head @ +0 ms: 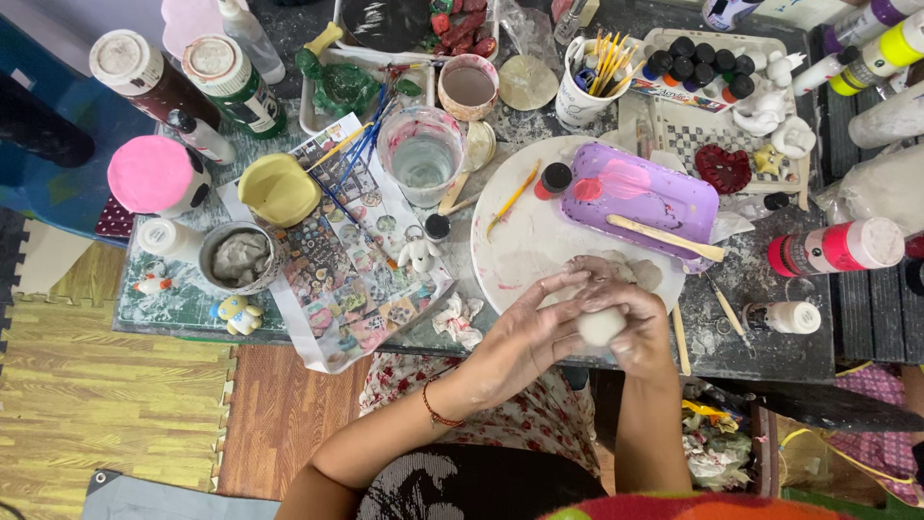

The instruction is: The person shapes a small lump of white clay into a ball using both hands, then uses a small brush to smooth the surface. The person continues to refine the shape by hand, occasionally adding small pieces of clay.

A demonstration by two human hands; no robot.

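Both forearms reached up over near bench edge. Left hand (525, 332) and right hand (635, 323) cupped together, fingers curled, palms facing.

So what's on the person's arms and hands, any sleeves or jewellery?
Both forearms are bare, no sleeves in view. The left hand has a thin red string bracelet at the wrist. The right hand shows no bracelet or gloves. Both look dusted with pale clay.
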